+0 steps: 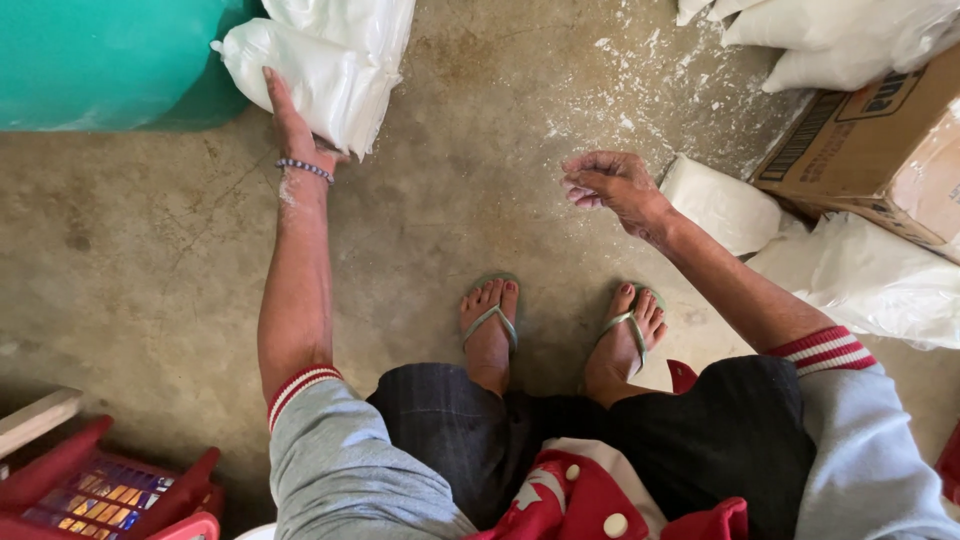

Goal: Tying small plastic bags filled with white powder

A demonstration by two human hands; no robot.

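The left hand point(290, 122) reaches out with its fingers stretched flat against the underside of a white, powder-filled clear plastic bag point(310, 75), touching it rather than gripping it; a beaded bracelet point(305, 168) circles that wrist. This bag lies on the concrete floor point(140, 260), touching a second white bag point(350, 20) and leaning against a teal plastic container point(100, 60). The right hand point(612, 184) hangs in the air above the floor, empty, its fingers loosely curled together and dusted with white powder. Just beside it lies another white plastic bag point(720, 205), with more filled bags point(870, 280) next to a brown cardboard box point(880, 150). White powder is scattered over the floor between the hands. Below, two feet in pale green flip-flops point(490, 325) rest on the floor, and a red plastic crate point(100, 490) sits near the left elbow.
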